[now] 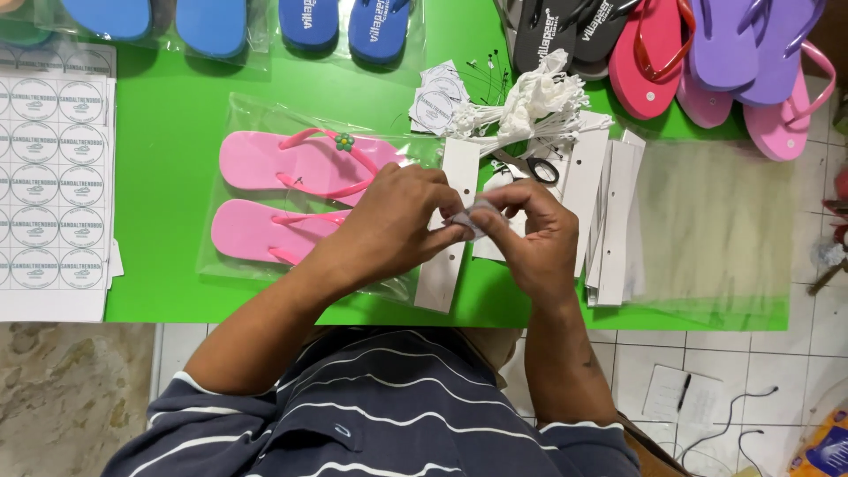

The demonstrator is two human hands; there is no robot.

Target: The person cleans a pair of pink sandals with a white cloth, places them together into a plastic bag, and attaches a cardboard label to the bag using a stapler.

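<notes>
Green table (177, 291): 2 pink sandals (291, 190) in bag; left hand (397, 225) & right hand (530, 238) both pinch 1 small paper tag (473, 218).

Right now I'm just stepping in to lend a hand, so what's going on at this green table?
A person in a striped shirt works with both bare hands above the green table. The left hand and right hand pinch a small whitish piece between their fingertips. Beneath lies a pair of pink flip-flops in a clear bag. White card strips, scissors, a bundle of white string tags and a round-sticker sheet lie around.
</notes>
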